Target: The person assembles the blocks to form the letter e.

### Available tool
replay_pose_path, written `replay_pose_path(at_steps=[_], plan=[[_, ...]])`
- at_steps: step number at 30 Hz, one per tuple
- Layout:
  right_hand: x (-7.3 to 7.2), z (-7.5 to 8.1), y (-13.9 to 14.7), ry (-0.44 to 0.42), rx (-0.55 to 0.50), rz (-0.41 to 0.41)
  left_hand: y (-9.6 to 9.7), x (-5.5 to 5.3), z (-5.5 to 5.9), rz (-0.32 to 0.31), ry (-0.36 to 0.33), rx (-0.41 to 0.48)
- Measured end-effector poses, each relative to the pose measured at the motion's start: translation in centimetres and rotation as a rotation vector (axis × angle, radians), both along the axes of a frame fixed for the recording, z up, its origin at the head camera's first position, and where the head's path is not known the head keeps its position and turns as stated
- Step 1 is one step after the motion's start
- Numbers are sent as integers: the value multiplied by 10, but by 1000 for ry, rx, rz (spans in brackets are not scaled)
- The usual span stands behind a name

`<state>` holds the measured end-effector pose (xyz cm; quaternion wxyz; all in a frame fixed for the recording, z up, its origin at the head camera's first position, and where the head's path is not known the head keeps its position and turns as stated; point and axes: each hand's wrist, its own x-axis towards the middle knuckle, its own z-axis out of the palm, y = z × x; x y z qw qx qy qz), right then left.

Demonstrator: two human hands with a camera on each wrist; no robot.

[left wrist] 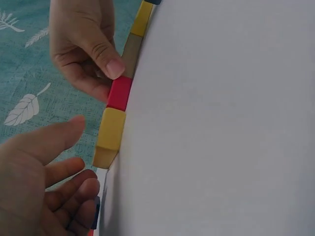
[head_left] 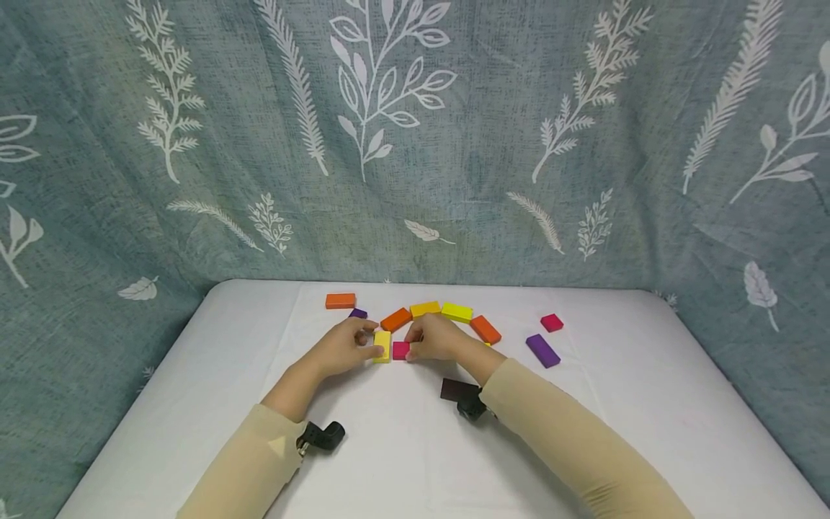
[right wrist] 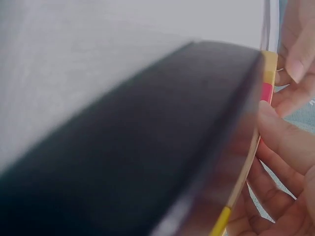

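Observation:
My right hand (head_left: 436, 337) pinches a small pink block (head_left: 400, 350) between thumb and finger. In the left wrist view its thumb lies at the end of the pink block (left wrist: 119, 93), beside a plain wooden block (left wrist: 131, 54). A yellow block (head_left: 382, 347) stands just left of the pink one. My left hand (head_left: 340, 347) is at the yellow block's left side, thumb and fingers spread apart. In the left wrist view, a small gap shows between the left hand (left wrist: 44, 182) and the yellow block (left wrist: 110, 130).
Behind the hands, orange (head_left: 396, 319), yellow (head_left: 425, 309), bright yellow (head_left: 457, 312) and orange (head_left: 485, 329) blocks form an arc. A dark brown block (head_left: 459, 390) lies near the right wrist. Purple (head_left: 542, 350) and pink (head_left: 552, 322) blocks lie right; another orange block (head_left: 340, 300) lies back left.

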<state>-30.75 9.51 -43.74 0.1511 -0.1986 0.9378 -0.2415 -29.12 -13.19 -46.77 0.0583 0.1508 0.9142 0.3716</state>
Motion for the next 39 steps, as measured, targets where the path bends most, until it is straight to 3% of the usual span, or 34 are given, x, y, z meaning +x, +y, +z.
replay_pose_path(at_steps=[6, 10, 14, 22, 28, 39], plan=[[3, 1, 1, -12, -18, -6, -10, -8, 9, 69, 72, 54], [5, 3, 2, -19, -34, -16, -18, -22, 13, 145, 130, 103], [6, 2, 2, -27, -51, -37, -25, -39, 13, 206, 130, 136], [8, 1, 2, -28, -68, -37, -33, -56, 5, 283, 158, 46], [7, 1, 1, -37, -77, -38, -38, -63, -1, 322, 112, -35], [5, 1, 3, -38, -64, -38, -47, -69, -7, 328, 19, -17]])
